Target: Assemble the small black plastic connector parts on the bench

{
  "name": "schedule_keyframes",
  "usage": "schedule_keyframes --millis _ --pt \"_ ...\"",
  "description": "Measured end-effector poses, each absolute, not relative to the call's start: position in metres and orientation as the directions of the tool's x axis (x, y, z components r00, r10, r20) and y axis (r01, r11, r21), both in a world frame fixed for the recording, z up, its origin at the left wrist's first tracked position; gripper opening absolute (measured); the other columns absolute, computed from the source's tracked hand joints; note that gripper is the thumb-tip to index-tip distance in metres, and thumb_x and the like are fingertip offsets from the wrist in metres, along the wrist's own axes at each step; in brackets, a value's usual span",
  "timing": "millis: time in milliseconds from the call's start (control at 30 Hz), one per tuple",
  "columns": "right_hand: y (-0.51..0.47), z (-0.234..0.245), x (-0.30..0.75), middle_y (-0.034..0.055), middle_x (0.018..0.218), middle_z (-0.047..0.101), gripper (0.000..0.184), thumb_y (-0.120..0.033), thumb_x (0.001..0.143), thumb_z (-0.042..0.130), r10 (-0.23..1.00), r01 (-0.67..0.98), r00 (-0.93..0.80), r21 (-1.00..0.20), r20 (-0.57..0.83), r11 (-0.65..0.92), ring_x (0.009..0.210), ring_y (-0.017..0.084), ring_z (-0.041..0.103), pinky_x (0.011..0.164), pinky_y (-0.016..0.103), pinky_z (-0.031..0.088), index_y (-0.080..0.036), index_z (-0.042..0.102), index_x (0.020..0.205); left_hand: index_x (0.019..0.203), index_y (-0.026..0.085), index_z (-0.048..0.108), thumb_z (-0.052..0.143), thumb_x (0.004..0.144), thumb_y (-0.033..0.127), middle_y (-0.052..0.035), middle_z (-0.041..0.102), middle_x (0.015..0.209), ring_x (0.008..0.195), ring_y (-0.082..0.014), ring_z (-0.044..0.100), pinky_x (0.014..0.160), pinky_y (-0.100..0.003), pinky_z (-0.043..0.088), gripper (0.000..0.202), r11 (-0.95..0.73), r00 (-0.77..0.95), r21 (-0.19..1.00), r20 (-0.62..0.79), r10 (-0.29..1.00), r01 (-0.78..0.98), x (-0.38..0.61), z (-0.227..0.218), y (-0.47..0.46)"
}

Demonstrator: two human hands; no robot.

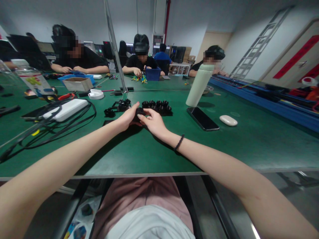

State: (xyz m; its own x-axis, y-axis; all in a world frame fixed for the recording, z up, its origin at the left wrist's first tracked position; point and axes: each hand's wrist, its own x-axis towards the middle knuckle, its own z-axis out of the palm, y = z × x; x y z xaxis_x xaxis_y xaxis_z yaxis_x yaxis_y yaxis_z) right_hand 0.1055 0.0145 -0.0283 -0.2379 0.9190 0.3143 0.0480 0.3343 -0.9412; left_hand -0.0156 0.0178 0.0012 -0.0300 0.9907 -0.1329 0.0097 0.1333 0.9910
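Note:
Both my hands meet over the green table (159,159), closed around a small black part (140,113) whose kind I cannot make out. My left hand (128,118) grips it from the left, thumb up along its side. From the right, the fingers of my right hand (155,123) press on it. Just behind my hands stands a cluster of black round-topped parts (157,106), set close together in rows. More black parts (122,105) lie beyond my left hand, with a smaller black piece (109,113) nearer to me.
A phone (202,119), a white oval case (228,120) and a pale green bottle (199,86) stand to the right. On the left lie a white power bank-like box (66,109) and black cables (56,132). A metal pole (116,46) rises behind; people work across the table.

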Motion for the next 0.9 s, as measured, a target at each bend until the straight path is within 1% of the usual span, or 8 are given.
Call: schedule_keyframes --millis 100,200,367,500,633,767,833,900 --pt "0.0151 -0.0289 0.105 0.0046 0.096 0.07 0.027 -0.028 0.083 0.066 0.921 0.038 -0.249 -0.948 0.298 0.317 0.064 0.008 0.063 0.063 0.023 0.054 -0.017 0.064 0.107 0.095 0.015 0.066 0.04 0.092 0.052 -0.0079 0.068 0.066 0.049 -0.0163 0.061 0.043 -0.024 0.049 0.045 0.167 -0.037 0.986 -0.166 0.985 0.01 -0.0137 0.0029 0.0163" --pt "0.0137 -0.0273 0.1047 0.0045 0.091 0.071 0.028 -0.029 0.084 0.066 0.928 0.046 -0.252 -0.954 0.276 0.296 0.064 0.009 0.064 0.063 0.023 0.054 -0.016 0.064 0.109 0.09 0.014 0.067 0.038 0.093 0.052 -0.0067 0.065 0.06 0.046 -0.0152 0.059 0.041 -0.023 0.046 0.048 0.173 -0.031 0.985 -0.173 0.985 0.019 -0.0125 0.0037 0.0155" --pt "0.0121 -0.0254 0.105 0.0034 0.086 0.07 0.025 -0.03 0.086 0.063 0.924 0.041 -0.255 -0.951 0.286 0.306 0.064 0.009 0.063 0.062 0.023 0.054 -0.016 0.065 0.106 0.082 0.015 0.065 0.039 0.093 0.048 -0.004 0.061 0.054 0.045 -0.0141 0.057 0.04 -0.021 0.045 0.044 0.168 -0.021 0.985 -0.167 0.986 0.036 -0.0126 0.0031 0.0152" --pt "0.0137 -0.0281 0.1045 0.0003 0.079 0.066 0.027 -0.033 0.086 0.062 0.926 -0.002 -0.241 -0.954 0.29 0.298 0.061 0.009 0.063 0.06 0.022 0.054 -0.017 0.062 0.108 0.082 0.015 0.066 0.038 0.094 0.047 -0.0036 0.06 0.054 0.045 -0.0139 0.057 0.042 -0.021 0.045 0.044 0.154 -0.015 0.986 -0.154 0.988 0.062 -0.013 0.0021 0.0156" --pt "0.0147 -0.0298 0.1032 -0.0021 0.081 0.062 0.031 -0.035 0.084 0.066 0.942 -0.049 -0.197 -0.962 0.272 0.268 0.058 0.007 0.063 0.056 0.021 0.054 -0.02 0.055 0.109 0.08 0.014 0.067 0.036 0.093 0.053 -0.0053 0.063 0.057 0.048 -0.0146 0.059 0.044 -0.022 0.047 0.051 0.137 -0.018 0.986 -0.135 0.991 0.098 -0.012 0.0027 0.0147" --pt "0.0155 -0.0298 0.1023 -0.0033 0.08 0.06 0.029 -0.031 0.083 0.066 0.96 -0.058 -0.143 -0.971 0.239 0.233 0.058 0.007 0.063 0.057 0.022 0.054 -0.02 0.05 0.104 0.078 0.014 0.067 0.037 0.091 0.057 -0.0055 0.063 0.057 0.05 -0.0149 0.059 0.046 -0.023 0.048 0.054 0.115 -0.017 0.986 -0.114 0.993 0.123 -0.0103 0.0042 0.0129" --pt "0.0164 -0.0307 0.1021 -0.0028 0.083 0.06 0.031 -0.032 0.082 0.067 0.962 -0.069 -0.125 -0.97 0.242 0.235 0.059 0.007 0.064 0.059 0.023 0.055 -0.021 0.048 0.104 0.076 0.014 0.065 0.039 0.091 0.057 -0.0043 0.061 0.054 0.049 -0.0147 0.058 0.046 -0.023 0.048 0.052 0.114 -0.016 0.986 -0.113 0.993 0.123 -0.0099 0.0044 0.0128" --pt "0.0176 -0.0321 0.1021 -0.0017 0.087 0.06 0.033 -0.035 0.082 0.067 0.964 -0.078 -0.105 -0.968 0.244 0.237 0.06 0.008 0.064 0.061 0.025 0.056 -0.021 0.047 0.104 0.072 0.015 0.062 0.041 0.091 0.052 -0.0031 0.059 0.051 0.047 -0.0142 0.057 0.045 -0.022 0.047 0.047 0.122 -0.027 0.986 -0.12 0.992 0.113 -0.0099 0.0043 0.0133"
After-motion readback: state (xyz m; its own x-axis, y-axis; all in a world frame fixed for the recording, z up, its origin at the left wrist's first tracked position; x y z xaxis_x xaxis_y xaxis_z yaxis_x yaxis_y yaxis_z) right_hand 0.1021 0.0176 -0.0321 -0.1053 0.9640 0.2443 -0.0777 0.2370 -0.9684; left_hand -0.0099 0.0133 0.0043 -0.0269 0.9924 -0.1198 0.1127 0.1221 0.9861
